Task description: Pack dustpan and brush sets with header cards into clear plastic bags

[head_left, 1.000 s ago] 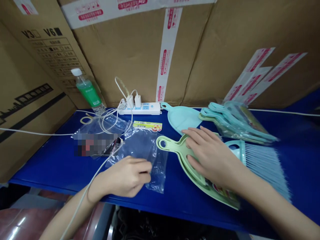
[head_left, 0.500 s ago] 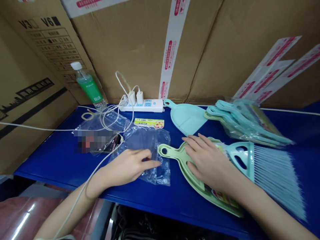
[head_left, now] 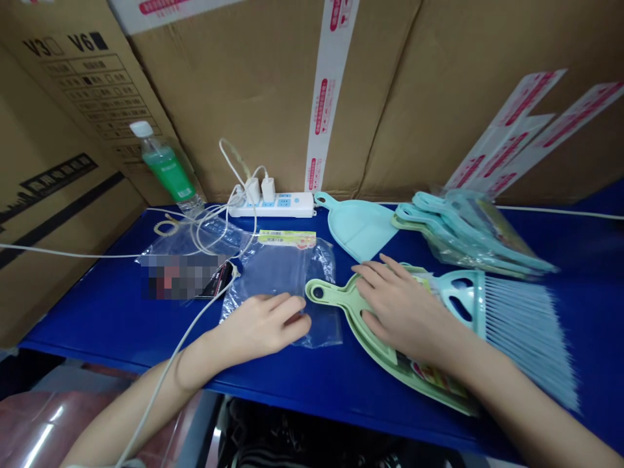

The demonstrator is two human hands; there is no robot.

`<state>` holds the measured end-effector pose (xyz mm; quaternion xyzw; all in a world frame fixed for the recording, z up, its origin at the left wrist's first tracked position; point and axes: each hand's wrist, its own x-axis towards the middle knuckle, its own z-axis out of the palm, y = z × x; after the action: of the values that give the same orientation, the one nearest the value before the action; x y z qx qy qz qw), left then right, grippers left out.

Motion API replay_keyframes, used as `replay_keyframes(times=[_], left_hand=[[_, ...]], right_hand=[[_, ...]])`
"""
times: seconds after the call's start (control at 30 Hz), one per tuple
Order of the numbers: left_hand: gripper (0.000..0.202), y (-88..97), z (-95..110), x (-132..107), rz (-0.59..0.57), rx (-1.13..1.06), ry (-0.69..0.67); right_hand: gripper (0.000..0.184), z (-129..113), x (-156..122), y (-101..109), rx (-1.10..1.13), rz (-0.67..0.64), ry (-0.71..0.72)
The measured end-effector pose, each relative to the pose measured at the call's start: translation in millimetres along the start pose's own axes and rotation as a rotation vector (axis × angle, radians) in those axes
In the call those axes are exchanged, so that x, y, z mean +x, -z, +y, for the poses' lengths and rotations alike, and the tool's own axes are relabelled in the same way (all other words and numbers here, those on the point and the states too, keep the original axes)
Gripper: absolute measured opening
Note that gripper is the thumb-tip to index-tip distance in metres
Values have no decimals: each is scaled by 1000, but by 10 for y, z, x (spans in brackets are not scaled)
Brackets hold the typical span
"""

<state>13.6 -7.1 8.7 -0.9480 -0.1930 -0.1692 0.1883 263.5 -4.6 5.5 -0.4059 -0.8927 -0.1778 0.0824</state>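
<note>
My left hand (head_left: pixel 266 328) is curled with its fingertips pressed together on a clear plastic bag (head_left: pixel 273 270) with a yellow-green printed header. Resting on a light green dustpan (head_left: pixel 375 344) is my right hand (head_left: pixel 404 309), its fingers stretched out and slightly apart. The dustpan's handle, with a hole in its end, points left and lies just beside my left fingertips. A light blue brush (head_left: pixel 526 331) sticks out to the right from beneath my right wrist, its bristles fanned. Part of the dustpan is hidden under my right hand and forearm.
A light blue dustpan (head_left: pixel 361 224) lies behind, beside bagged dustpan sets (head_left: pixel 468 234). A power strip (head_left: pixel 277 205) with white cables stands near a green-labelled bottle (head_left: pixel 168 169). Cardboard boxes (head_left: pixel 253 84) wall the back. One cable (head_left: pixel 178 351) crosses over my left forearm.
My left fingers have curled in from a pointing pose. The plastic bag has shifted slightly away and to the right, and lies flatter. My right hand stays on the green dustpan.
</note>
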Motion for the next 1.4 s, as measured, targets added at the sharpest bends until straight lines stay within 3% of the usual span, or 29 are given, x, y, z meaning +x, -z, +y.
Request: replay_keyframes(times=[0.6, 0.97, 1.4], left_hand=[[23, -45, 110, 40, 79, -51, -15], [20, -58, 82, 36, 54, -35, 9], [22, -22, 84, 23, 18, -216, 3]], right_hand=[[27, -87, 53, 81, -72, 17, 3], [28, -93, 60, 49, -72, 26, 96], [29, -135, 73, 11, -79, 44, 83]])
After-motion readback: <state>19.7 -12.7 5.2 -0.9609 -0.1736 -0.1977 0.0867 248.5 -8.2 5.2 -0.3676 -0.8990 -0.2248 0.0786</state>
